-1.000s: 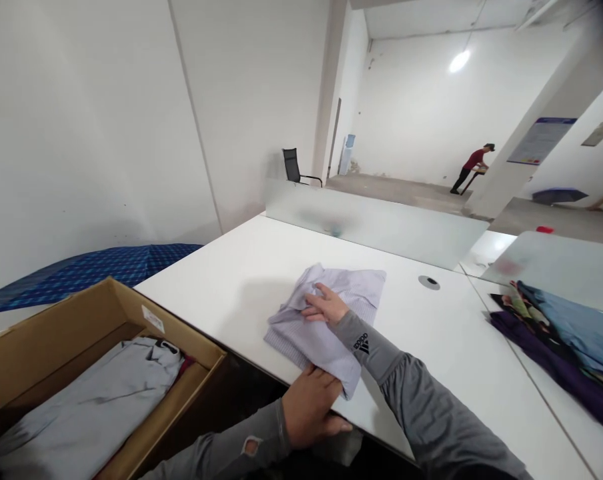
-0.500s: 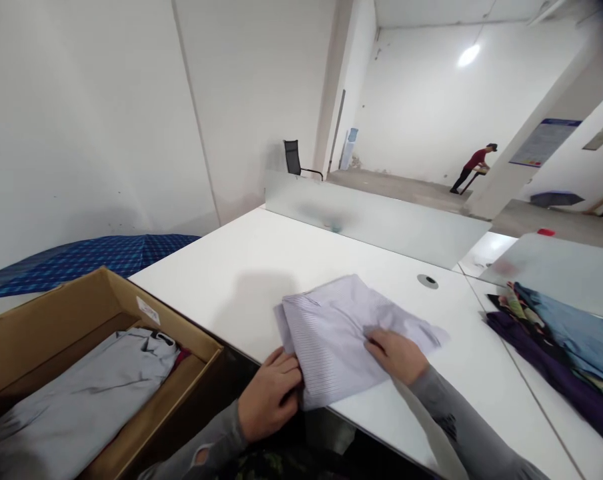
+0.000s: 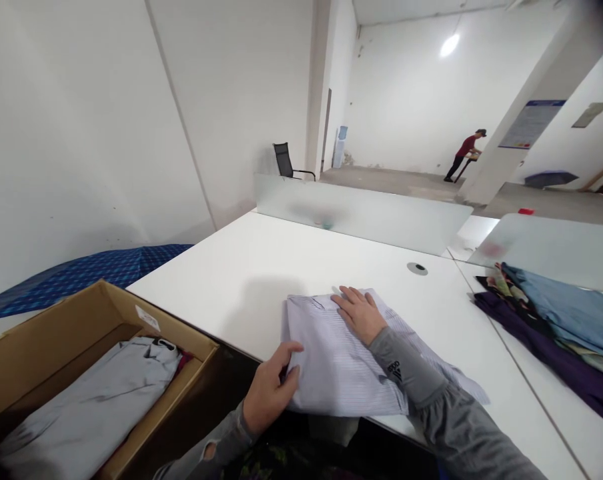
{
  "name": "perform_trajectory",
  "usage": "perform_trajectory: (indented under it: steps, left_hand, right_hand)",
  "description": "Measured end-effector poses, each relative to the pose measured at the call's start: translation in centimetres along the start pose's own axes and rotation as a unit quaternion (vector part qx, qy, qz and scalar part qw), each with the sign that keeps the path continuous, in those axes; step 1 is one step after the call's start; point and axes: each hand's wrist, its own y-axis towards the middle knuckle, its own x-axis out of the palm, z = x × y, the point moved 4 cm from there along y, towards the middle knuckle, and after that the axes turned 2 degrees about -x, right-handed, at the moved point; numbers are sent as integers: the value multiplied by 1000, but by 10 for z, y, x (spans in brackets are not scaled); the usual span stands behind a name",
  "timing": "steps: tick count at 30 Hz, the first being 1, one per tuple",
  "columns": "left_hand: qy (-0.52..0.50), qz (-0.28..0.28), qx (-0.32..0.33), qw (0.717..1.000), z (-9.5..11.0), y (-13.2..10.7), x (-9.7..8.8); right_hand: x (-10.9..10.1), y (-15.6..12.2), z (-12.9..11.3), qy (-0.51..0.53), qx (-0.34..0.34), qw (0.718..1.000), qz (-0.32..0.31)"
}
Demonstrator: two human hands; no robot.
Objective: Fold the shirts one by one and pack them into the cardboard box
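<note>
A pale lilac, finely striped shirt [image 3: 331, 373] lies folded at the front edge of the white table, one part trailing out to the right. My left hand [image 3: 271, 387] is at its left edge, index finger and thumb on the cloth and the other fingers curled mostly out of sight. Flat on the shirt's upper part rests my right hand [image 3: 362, 315], fingers stretched out. Left of the table, a cardboard box [image 3: 166, 327] holds a folded grey garment [image 3: 96, 400] with a dark collar opening, and a bit of dark red cloth shows beside it.
Folded clothes [image 3: 571, 320], blue, purple and patterned, lie on the table at right. Frosted dividers [image 3: 361, 207] stand along the back edge. A blue checked umbrella [image 3: 111, 267] is behind the box. Farther off are a black chair [image 3: 284, 160] and a person [image 3: 464, 155].
My right hand has moved up and left and flattened onto the shirt. The shirt's right part now spreads farther right and toward me. My left hand stays at the left edge.
</note>
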Motion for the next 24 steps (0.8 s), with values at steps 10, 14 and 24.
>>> perform_trajectory:
  steps: [10, 14, 24]
  left_hand:
    - [24, -26, -52, 998, -25, -11, 0]
    - [-25, 86, -121, 989, -39, -18, -11]
    - [-449, 78, -313, 833, -33, -28, 12]
  right_hand:
    - [28, 26, 12, 22, 28, 999, -3]
    - [9, -11, -7, 36, 11, 998, 41]
    - [-28, -139, 43, 15, 190, 972, 137]
